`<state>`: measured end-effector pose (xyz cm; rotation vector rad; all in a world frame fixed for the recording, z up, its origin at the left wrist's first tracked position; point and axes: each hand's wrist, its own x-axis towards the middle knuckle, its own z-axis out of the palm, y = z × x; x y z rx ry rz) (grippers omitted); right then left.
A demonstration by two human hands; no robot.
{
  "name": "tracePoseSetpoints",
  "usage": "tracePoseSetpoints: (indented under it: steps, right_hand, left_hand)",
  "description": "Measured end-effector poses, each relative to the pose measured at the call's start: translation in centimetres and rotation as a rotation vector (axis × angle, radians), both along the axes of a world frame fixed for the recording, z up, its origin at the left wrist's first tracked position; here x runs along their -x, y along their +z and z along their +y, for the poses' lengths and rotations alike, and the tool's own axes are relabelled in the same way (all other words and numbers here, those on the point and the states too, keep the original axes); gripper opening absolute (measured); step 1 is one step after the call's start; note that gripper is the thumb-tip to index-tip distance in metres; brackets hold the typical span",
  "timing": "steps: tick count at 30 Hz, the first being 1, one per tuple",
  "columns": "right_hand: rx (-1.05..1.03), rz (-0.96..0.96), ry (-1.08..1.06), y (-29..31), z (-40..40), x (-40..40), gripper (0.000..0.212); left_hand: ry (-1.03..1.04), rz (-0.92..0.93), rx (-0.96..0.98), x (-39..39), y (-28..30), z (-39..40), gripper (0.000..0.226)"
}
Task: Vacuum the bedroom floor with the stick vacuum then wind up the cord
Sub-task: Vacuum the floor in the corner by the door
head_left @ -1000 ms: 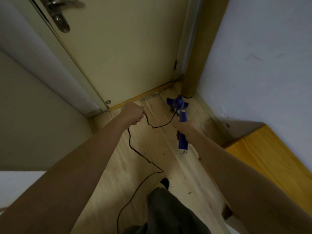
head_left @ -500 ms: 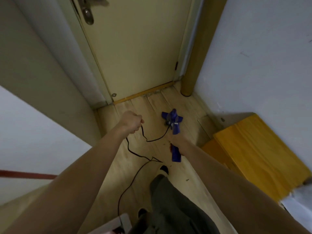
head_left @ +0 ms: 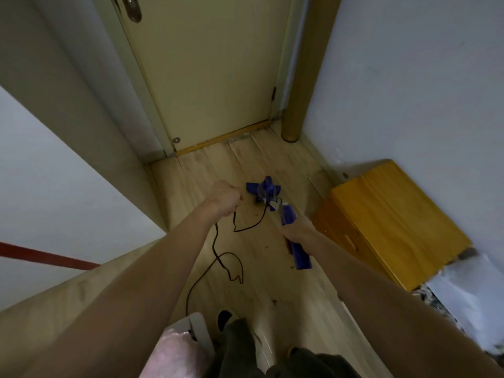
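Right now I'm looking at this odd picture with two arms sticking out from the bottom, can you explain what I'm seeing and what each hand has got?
This is one picture from a wide-angle camera worn on a person's head, looking forward and down, so the two arms are the wearer's own. There is no robot here.

The right hand grips the handle of a blue stick vacuum, whose head sits on the wooden floor near a closed cream door. The left hand holds the vacuum's black cord, which trails down in loose loops across the floor toward the person's feet.

To the right, against the wall, stands a yellow wooden box. The dark shape at the bottom is the person's trousers.
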<state>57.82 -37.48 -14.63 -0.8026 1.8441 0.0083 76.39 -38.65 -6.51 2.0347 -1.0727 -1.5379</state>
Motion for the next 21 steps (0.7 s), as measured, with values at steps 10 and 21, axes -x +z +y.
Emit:
tracePoseSetpoints:
  steps: [10,21]
  right_hand:
    - [0.038,-0.010,0.176,2.2,8.2,7.7,0.028]
    - [0.067,-0.101,0.265,6.5,16.2,14.7,0.029]
  left_hand:
    - [0.065,-0.042,0.023,8.6,-0.1,5.9,0.027]
    - [0.068,-0.053,0.071,17.2,0.0,13.2,0.029]
